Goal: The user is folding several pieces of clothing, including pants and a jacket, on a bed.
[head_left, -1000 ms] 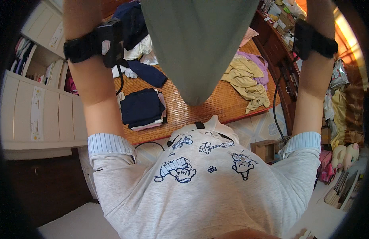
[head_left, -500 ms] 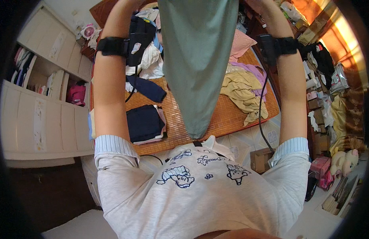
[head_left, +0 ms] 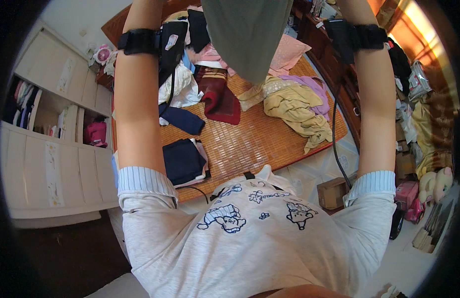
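Both of your arms are raised, left forearm (head_left: 135,99) and right forearm (head_left: 376,99) running up out of the top of the frame, each with a black wrist strap. Neither hand shows; you cannot tell from this view whether the fingers are apart or clamped on cloth.

The grey-green garment (head_left: 247,35) hangs between the forearms, nearer the middle than either side. Its long axis runs straight down from above the frame, tapering to a low corner that dangles over the bamboo mat (head_left: 254,144). The upper edge, where your fingers would be, lies above the picture. Judging by the even hang, both hands sit about level on it, neither clearly nearer.

Below the hanging corner, well apart from it:
- yellow garment (head_left: 294,107) heaped to the right on the mat, a purple piece beside it
- maroon cloth (head_left: 220,97) just left of the corner's line
- folded dark navy stack (head_left: 182,161) at the mat's near left edge
- white cabinet (head_left: 51,164) off to your left
- black cable (head_left: 334,144) trailing down by the right forearm
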Motion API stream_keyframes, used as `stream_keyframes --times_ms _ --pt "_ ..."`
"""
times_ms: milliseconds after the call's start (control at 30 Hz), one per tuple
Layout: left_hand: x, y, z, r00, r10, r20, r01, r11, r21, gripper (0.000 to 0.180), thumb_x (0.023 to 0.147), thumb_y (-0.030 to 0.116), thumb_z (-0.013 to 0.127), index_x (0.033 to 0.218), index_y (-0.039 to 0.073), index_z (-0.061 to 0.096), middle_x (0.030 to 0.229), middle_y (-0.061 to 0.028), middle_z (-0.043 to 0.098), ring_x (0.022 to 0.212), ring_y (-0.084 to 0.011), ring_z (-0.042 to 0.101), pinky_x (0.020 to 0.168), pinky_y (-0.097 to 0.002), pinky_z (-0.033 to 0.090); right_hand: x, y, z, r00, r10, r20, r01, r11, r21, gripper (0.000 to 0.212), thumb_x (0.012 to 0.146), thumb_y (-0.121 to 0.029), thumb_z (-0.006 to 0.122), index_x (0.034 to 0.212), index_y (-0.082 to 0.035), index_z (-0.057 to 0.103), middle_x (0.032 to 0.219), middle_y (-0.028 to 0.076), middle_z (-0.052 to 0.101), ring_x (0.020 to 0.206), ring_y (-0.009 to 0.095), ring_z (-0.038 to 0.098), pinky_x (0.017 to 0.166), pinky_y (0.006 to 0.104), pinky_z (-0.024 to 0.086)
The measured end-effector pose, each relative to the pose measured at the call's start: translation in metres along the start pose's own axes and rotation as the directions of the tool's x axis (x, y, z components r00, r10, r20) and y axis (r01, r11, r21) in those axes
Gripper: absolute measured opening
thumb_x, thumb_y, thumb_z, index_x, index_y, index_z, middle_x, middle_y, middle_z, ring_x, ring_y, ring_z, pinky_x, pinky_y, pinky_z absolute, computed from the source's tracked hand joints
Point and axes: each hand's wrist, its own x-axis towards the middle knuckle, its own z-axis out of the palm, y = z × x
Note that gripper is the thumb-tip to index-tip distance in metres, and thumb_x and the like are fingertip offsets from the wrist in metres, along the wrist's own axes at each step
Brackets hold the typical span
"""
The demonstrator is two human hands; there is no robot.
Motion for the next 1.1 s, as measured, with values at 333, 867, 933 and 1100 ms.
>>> stream_keyframes --times_ms 333,867,933,1100 --pt "-0.139 0.029 0.001 0.968 0.012 0.253 -0.011 1.000 -0.004 0.018 0.074 0.003 0.060 0.092 -0.002 0.062 0.083 -0.0054 0.062 0.076 -0.0136 0.057 0.069 -0.0268 0.046 -0.153 -0.041 -0.001 0.990 0.128 0.058 -0.096 0.919 -0.384 0.009 0.077 -0.004 0.058 0.085 -0.001 0.061 0.079 0.001 0.059 0.075 0.010 0.054 0.071 0.0226 0.044" --pt "-0.531 0.004 0.013 0.200 -0.443 0.874 0.778 0.613 0.133 0.018 0.071 -0.001 0.062 0.088 0.000 0.065 0.078 -0.0064 0.064 0.072 -0.0104 0.056 0.065 -0.0242 0.045 -0.545 0.001 0.074 0.242 0.944 0.224 -0.964 0.260 -0.051 0.022 0.066 0.012 0.058 0.086 0.002 0.059 0.087 0.005 0.061 0.081 0.011 0.057 0.073 0.0238 0.046" --pt "-0.557 0.005 0.011 0.093 -0.411 0.907 0.846 0.513 0.146 0.017 0.071 0.001 0.064 0.088 0.000 0.065 0.075 -0.0028 0.064 0.069 -0.0080 0.056 0.063 -0.0235 0.045 -0.578 -0.002 0.085 0.143 0.952 0.271 -0.985 0.165 -0.060 0.024 0.066 0.012 0.058 0.087 0.001 0.059 0.087 0.004 0.061 0.080 0.010 0.057 0.072 0.0230 0.046" --pt "-0.592 0.001 0.001 -0.106 -0.289 0.952 0.869 0.439 0.230 0.016 0.071 0.001 0.064 0.086 0.002 0.065 0.073 -0.0010 0.063 0.066 -0.0063 0.055 0.061 -0.0215 0.045 -0.621 -0.022 0.120 -0.076 0.890 0.451 -0.996 -0.084 -0.002 0.031 0.066 0.012 0.058 0.094 0.000 0.058 0.082 0.001 0.059 0.076 0.009 0.055 0.068 0.0224 0.045"
